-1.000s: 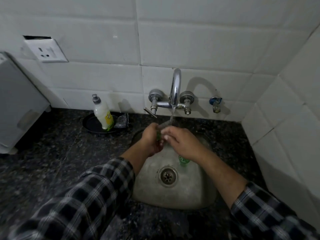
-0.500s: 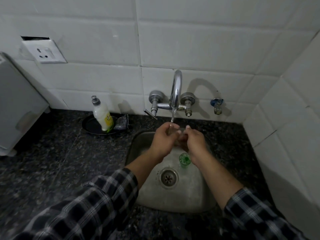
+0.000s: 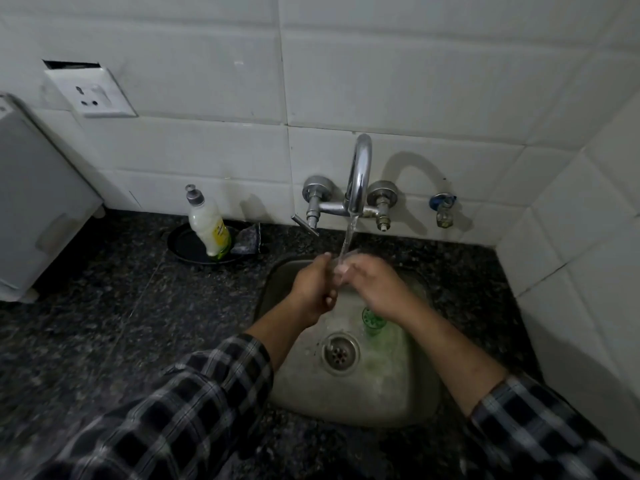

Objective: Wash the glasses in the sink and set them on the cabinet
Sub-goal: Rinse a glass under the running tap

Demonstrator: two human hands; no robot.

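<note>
Dark speckled stone table [image 3: 104, 323] spans the bottom and both sides, w/ a steel sink [image 3: 346, 407] set into it right of centre. Plaid sleeves come in at the near edge, left sleeve [image 3: 180, 410] and right sleeve [image 3: 554, 438], both pushed up so the forearms are bare.

Sink floor is wet, drain [image 3: 340, 353] about mid-basin. Green glass [image 3: 372, 320] stands upright in the sink just right of and behind the drain, partly under the right wrist; nobody is touching it.

Both hands meet over the back of the sink. Left hand [image 3: 313, 289]: fingers curled, gripping a clear glass [image 3: 343, 265] from the left. Right hand [image 3: 375, 285]: fingers bent in onto the same glass from the right, tips at its wall. The glass is see-through and blurred by water, so only its rim and a bit of wall show; can't tell its tilt.

Water stream [image 3: 348, 237] runs from the chrome tap [image 3: 360, 174] straight onto the glass between the hands. Tap is wall-mounted w/ two knobs; a small blue-handled valve [image 3: 441, 207] sits on the wall to its right.

Back left on the table: black dish [image 3: 183, 245] holding a soap bottle [image 3: 209, 230], leaning, and a scrub pad [image 3: 247, 239] beside it. White appliance [image 3: 34, 202] at far left edge. White tiled wall behind, socket [image 3: 91, 93] up left.
</note>
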